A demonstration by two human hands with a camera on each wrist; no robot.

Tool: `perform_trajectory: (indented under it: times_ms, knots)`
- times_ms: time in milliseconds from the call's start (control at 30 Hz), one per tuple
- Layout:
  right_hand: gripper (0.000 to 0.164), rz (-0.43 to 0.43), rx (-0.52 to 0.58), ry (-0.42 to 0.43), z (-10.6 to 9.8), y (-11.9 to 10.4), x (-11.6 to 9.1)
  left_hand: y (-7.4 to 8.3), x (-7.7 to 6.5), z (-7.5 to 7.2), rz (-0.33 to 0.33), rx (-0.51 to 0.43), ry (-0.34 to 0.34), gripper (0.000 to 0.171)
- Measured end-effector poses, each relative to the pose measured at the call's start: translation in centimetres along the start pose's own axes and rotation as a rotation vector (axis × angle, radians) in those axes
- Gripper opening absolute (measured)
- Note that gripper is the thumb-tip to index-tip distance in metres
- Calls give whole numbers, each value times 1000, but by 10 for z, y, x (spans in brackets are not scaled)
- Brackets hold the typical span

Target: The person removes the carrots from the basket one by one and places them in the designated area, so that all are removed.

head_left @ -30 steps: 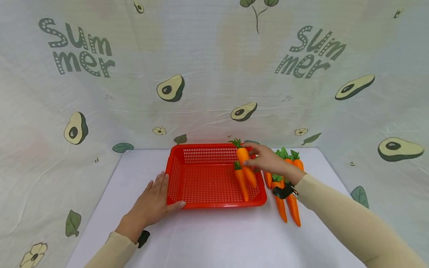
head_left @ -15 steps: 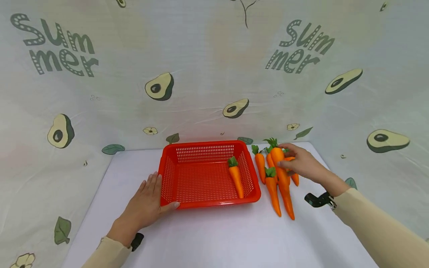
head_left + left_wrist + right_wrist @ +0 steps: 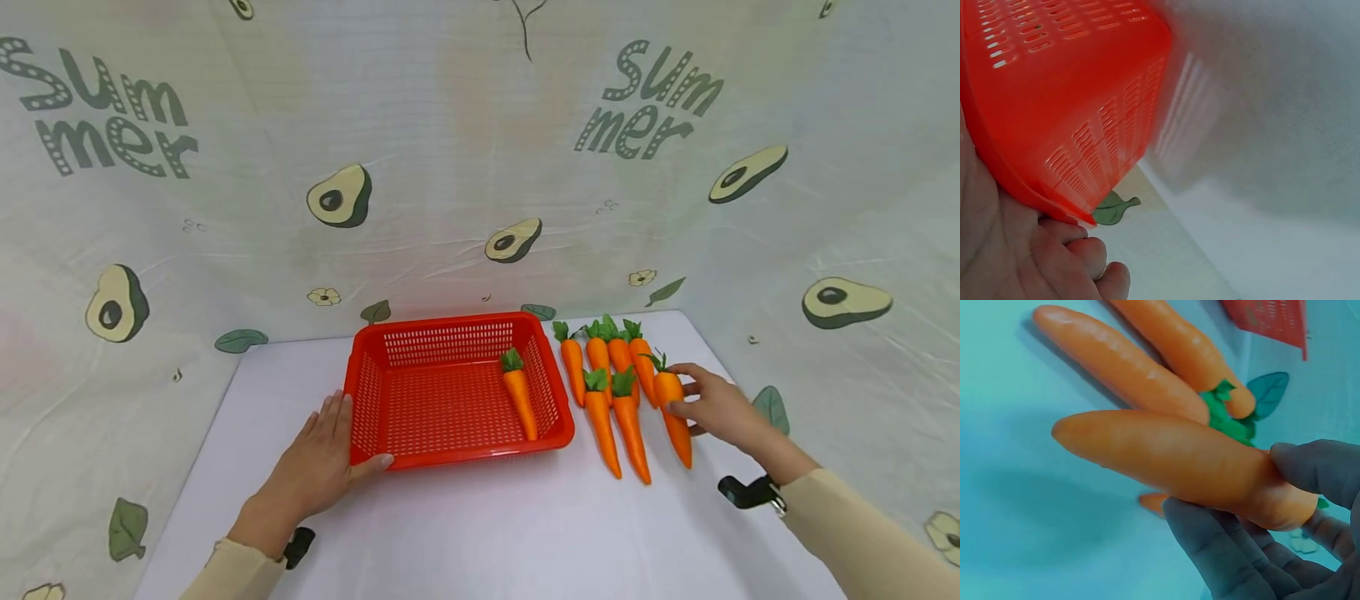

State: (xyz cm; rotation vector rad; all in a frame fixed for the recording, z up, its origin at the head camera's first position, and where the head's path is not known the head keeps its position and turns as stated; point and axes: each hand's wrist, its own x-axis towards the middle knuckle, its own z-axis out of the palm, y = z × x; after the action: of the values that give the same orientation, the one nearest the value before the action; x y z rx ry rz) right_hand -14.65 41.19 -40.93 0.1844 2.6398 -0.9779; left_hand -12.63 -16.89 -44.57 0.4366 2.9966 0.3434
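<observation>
A carrot (image 3: 675, 421) with a green top is pinched between the thumb and fingers of my right hand (image 3: 716, 408), to the right of the other carrots. The right wrist view shows this carrot (image 3: 1179, 462) held above the white surface. My left hand (image 3: 318, 458) lies with straight fingers along the left side of a red plastic basket (image 3: 457, 458), its thumb at the front rim. In the left wrist view the palm (image 3: 997, 244) touches the basket's rim. One carrot (image 3: 521, 404) lies inside the basket at its right side.
Several carrots (image 3: 600, 429) lie in two rows on the white table (image 3: 480, 533), just right of the basket. A cloth backdrop (image 3: 420, 125) with avocado prints rises behind the table and along both sides.
My right hand has carried a carrot out of the basket and across to the right, beyond the carrot rows. The left hand stays at the basket. The head view has shifted slightly.
</observation>
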Motion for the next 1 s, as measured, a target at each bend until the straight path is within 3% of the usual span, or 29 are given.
perform_trajectory:
  times_ms: [200, 400, 1000]
  knots:
    - [76, 57, -8, -11, 21, 17, 11, -1, 1, 2, -7, -11, -8, 130]
    - [76, 61, -23, -17, 33, 22, 15, -3, 2, 5, -16, -15, -13, 128]
    - [75, 84, -57, -20, 44, 29, 21, -3, 0, 5, -13, -37, -6, 126]
